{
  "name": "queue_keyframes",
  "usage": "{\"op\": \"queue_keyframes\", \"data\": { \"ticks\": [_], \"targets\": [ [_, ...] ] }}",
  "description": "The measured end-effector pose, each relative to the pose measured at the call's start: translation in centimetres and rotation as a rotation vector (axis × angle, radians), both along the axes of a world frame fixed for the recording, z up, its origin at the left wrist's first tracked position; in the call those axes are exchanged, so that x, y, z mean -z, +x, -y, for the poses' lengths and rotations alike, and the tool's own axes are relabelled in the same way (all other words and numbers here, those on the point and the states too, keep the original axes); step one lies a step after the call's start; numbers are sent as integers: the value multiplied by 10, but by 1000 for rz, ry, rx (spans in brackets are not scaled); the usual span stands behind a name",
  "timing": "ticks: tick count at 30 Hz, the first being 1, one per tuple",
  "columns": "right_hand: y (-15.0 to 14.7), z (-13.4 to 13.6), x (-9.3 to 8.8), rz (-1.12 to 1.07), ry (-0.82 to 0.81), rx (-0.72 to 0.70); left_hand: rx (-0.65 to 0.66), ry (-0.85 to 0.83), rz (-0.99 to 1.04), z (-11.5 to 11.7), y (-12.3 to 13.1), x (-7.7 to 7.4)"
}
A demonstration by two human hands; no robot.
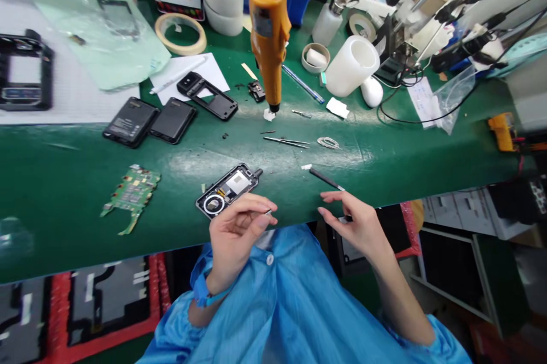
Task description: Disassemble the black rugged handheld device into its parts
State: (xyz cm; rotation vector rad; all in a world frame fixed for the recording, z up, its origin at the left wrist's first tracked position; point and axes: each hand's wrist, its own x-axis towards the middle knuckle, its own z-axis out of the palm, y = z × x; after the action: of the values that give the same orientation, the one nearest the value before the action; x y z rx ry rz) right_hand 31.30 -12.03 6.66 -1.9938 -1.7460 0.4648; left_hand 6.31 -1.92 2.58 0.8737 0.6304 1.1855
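Left hand [233, 236] had a tiny piece [268, 212] pinched at its fingertips, axis too small to read; just beyond lay the housing [238, 182], nearer this hand than the right, long axis slanting away rightward, stub [258, 172] leading! Right hand [359, 224], fingers parted, nothing gripped, hovered near the tool [325, 178].

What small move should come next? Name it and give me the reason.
Probably close the right hand on the dark slim tool: its near end lies close to that hand's fingers, whose thumb and index tips are parted with nothing visible between them, while the left hand is occupied pinching a small piece.
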Motion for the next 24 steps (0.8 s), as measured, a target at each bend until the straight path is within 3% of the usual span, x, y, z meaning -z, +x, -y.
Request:
{"op": "queue_keyframes", "data": {
  "ticks": [4,7,13,24],
  "targets": [
    [7,-41,6,-6,-22,-159,-5,-8,3,7,-4,-1],
    [13,-54,-1,2,-46,-230,-6,-17,-2,10,-4,-1],
    [16,-49,-19,22,-57,-241,50,-79,43,10,-2,2],
    [12,-29,-12,6,-118,-350,81,-138,149,8,-5,4]
  ]
}}
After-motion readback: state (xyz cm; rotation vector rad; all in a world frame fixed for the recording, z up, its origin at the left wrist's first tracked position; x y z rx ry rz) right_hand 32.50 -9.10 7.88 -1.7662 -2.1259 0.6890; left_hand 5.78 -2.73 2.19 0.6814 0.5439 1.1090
